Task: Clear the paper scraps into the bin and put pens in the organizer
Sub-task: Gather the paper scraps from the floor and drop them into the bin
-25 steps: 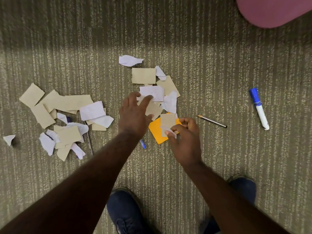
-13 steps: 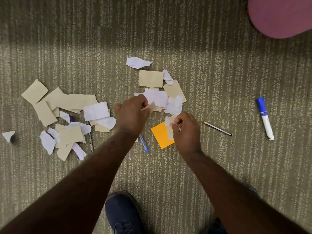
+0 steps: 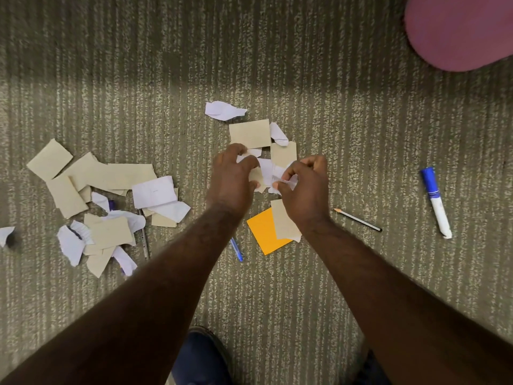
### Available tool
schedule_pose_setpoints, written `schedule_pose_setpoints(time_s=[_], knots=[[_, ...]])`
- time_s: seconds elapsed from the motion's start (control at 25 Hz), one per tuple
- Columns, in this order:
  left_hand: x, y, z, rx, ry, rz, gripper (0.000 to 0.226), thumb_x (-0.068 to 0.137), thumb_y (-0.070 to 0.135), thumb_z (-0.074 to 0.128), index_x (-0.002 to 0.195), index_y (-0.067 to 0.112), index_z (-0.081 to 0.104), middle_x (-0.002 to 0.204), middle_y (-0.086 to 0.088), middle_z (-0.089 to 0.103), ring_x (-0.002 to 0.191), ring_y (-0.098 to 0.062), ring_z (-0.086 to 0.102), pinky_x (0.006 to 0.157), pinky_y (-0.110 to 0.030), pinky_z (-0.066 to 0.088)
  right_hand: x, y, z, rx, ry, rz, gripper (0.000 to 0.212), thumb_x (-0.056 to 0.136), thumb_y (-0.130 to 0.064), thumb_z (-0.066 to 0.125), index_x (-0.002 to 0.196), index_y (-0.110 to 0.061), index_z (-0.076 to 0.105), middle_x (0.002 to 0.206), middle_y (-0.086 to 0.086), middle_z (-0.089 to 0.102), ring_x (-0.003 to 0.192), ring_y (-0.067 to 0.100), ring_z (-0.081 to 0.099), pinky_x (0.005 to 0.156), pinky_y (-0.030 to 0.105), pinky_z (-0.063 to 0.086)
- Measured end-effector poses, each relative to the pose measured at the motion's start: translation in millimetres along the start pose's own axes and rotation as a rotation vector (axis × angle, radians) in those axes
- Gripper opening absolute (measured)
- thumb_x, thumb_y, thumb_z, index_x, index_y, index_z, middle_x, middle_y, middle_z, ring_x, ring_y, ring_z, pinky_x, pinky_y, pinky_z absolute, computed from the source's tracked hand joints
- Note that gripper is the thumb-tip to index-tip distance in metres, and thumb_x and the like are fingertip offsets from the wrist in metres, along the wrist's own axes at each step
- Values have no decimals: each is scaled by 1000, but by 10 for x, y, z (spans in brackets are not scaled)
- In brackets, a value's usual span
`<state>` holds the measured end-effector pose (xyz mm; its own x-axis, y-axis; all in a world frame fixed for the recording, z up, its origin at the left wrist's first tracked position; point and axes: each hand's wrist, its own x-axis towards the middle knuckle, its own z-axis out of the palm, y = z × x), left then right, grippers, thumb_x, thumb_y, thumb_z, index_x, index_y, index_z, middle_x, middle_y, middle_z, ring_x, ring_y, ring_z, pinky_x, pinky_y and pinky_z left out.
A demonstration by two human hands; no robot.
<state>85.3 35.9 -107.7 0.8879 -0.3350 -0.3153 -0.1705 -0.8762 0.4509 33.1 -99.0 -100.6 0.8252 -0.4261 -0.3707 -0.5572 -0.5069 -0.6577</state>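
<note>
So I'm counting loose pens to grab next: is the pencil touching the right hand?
Apart. The head view shows bare carpet between the pencil, lying by itself, and the right hand, which is pinching white paper scraps.

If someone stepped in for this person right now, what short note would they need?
Left hand: closed on a tan scrap in the middle pile.
Right hand: pinching white scraps.
Things: big scrap pile at left with a pen partly under it; orange note; blue pen; pencil and marker at right.
Bin and organizer: not in view.
Done: nothing visibly binned.
Left: nearly all scraps, every pen.
</note>
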Motion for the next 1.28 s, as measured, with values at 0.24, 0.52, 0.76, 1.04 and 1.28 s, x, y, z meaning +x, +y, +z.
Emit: schedule_pose_setpoints(time_s=[0.24, 0.52, 0.76, 1.04, 1.28], knots=[[109, -30, -166, -262, -71, -229, 65, 55, 9, 87, 106, 13, 46, 107, -4, 55, 94, -21, 50, 74, -27, 34, 69, -23, -43, 139, -67, 79, 40, 73, -8, 76, 101, -12, 48, 80, -9, 53, 67, 13, 49, 59, 26, 36], [-3, -160, -292, -146, -119, -257, 43, 73, 23, 77, 110, 6, 62, 114, -16, 59, 103, -29, 54, 76, -23, 31, -31, 93, -251, 56, 2, 40, 25, 84, -21, 67, 99, 0, 66, 103, 16, 55, 93, 29, 56, 73, 27, 38], [-233, -356, -734, -817, 102, -405, 23, 69, 28, 80, 84, 25, 63, 83, 1, 68, 73, -15, 64, 63, -34, 56, -461, 171, -186, -322, -327, -233, 16, 78, -21, 71, 91, -12, 71, 132, -2, 53, 116, 24, 42, 91, 34, 42], [-770, -713, -726, -564, -177, -367, 53, 63, 25, 84, 110, 37, 61, 97, 19, 64, 80, -1, 60, 62, -14, 49, -345, 67, -85, -539, -293, -417, 22, 71, -11, 75, 92, -13, 69, 99, 4, 62, 94, 29, 51, 78, 37, 41], [-1068, -712, -261, -414, -155, -379, 71, 64, 18, 83, 126, 20, 48, 105, 7, 56, 94, -14, 53, 77, -24, 36, -404, 61, -142, -197, -331, -315, 20, 71, 1, 73, 88, -8, 66, 85, 6, 61, 78, 24, 57, 63, 26, 38]])
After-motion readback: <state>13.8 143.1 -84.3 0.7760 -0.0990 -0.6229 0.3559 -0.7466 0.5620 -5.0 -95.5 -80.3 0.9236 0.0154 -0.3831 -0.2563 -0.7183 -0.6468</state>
